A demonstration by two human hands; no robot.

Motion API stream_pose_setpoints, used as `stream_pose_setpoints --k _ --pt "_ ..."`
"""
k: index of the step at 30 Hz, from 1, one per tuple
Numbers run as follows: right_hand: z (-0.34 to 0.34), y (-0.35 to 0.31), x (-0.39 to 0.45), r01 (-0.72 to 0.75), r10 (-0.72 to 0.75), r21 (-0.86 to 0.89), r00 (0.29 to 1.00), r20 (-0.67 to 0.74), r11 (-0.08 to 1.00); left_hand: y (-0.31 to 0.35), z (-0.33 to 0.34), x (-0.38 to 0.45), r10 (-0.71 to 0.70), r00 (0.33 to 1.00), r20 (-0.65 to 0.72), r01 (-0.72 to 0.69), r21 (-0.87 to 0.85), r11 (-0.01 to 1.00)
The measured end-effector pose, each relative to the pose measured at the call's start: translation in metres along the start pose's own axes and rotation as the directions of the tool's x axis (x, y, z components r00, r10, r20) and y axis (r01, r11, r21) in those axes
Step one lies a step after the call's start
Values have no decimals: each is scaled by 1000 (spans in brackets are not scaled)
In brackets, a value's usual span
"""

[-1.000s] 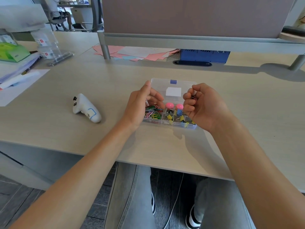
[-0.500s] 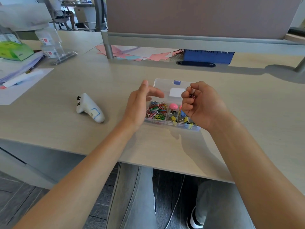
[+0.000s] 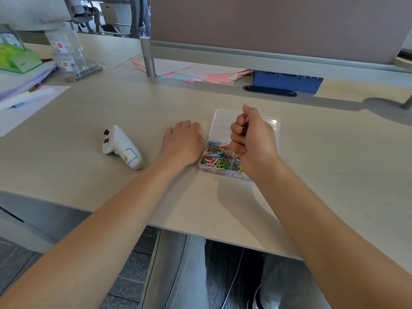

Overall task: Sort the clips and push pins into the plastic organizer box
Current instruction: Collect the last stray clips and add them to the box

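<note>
Coloured paper clips (image 3: pixel 215 157) already fill the organizer box (image 3: pixel 245 121); your left hand (image 3: pixel 181 141) rests relaxed beside it, while your right hand (image 3: pixel 253 139), clenched above it, may hide more.

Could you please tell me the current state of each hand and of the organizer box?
Left hand: palm down on the desk, beside the box.
Right hand: fingers curled, above the box; contents unclear.
Organizer box: open, paper clips in the left compartment.
</note>
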State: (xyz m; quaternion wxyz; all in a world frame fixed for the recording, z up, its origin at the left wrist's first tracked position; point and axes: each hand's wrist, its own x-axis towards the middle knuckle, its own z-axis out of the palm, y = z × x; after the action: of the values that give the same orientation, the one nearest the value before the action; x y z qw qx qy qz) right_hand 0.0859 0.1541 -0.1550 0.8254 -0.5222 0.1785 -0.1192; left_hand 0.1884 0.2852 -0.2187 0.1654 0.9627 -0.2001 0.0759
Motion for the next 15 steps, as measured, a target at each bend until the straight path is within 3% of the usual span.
stream_pose_setpoints --k 15 --pt "5 17 -5 81 -75 -84 995 66 993 -10 7 1 43 999 18 -44 63 997"
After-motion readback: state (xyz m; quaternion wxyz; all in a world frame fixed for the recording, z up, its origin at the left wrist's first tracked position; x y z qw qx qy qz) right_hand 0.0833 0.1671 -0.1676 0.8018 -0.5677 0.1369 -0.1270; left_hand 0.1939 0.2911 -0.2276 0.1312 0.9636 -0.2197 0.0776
